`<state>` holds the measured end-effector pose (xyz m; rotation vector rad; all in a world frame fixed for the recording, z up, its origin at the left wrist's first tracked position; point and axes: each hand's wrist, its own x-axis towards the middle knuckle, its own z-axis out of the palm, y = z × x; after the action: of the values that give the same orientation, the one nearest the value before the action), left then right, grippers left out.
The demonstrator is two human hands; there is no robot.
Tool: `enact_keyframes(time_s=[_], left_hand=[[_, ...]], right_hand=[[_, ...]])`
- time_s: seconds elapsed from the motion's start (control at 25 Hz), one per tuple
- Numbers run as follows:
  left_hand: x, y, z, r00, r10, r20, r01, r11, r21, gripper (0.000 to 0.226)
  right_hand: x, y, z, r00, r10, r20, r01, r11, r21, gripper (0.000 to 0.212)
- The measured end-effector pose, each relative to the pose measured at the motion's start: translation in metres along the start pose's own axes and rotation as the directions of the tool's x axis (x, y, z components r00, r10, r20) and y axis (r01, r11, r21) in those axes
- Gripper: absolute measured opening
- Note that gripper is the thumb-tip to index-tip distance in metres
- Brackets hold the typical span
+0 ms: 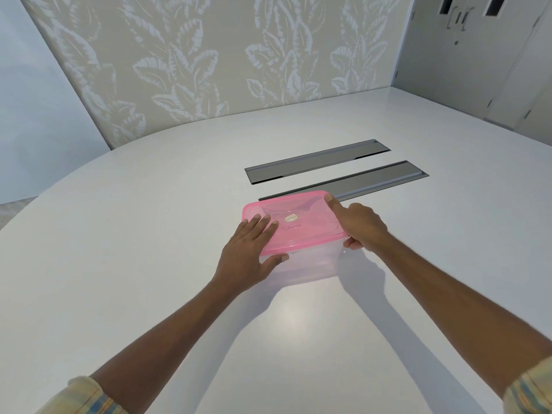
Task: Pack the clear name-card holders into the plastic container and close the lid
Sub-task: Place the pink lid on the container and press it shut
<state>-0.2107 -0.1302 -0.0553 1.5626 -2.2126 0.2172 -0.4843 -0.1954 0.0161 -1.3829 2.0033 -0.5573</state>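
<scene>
I can't read any words here. The pink lid (294, 218) has a small round sticker (291, 218) with tiny print (too small for me), and faint writing (291, 228) sits just below it.

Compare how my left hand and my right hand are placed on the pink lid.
The left hand lies flat, fingers spread on the near left part of the pink lid, thumb against the container's front wall. The right hand is curled at the right edge, index finger stretched to the far right corner, thumb tucked under the rim. Both touch the lid, which sits on the container on the white table.
</scene>
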Motion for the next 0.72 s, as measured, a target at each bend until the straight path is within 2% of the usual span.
enact_keyframes(time_s=[0.16,0.28,0.4,0.56,0.72], left_hand=[[0.002,0.002,-0.001,1.000,-0.006,0.014,0.005,1.000,0.009,0.080],[0.002,0.003,-0.005,0.999,-0.007,0.034,0.007,1.000,0.018,0.081],[0.003,0.006,-0.006,0.997,-0.025,0.074,0.023,0.999,0.037,0.081],[0.004,0.007,-0.007,0.997,-0.017,0.079,0.014,0.999,0.036,0.081],[0.005,0.008,-0.008,0.995,-0.014,0.096,0.011,0.999,0.037,0.082]], right_hand=[[0.000,-0.020,0.000,0.991,0.108,0.078,-0.108,0.994,0.001,0.101],[-0.003,-0.025,0.009,0.995,0.101,-0.002,-0.099,0.977,-0.191,0.101],[-0.003,-0.028,0.015,0.996,0.072,-0.050,-0.084,0.940,-0.331,0.111],[-0.008,-0.032,0.018,0.991,0.099,-0.089,-0.125,0.915,-0.384,0.119],[-0.008,-0.037,0.018,0.980,0.185,-0.069,-0.197,0.885,-0.423,0.123]])
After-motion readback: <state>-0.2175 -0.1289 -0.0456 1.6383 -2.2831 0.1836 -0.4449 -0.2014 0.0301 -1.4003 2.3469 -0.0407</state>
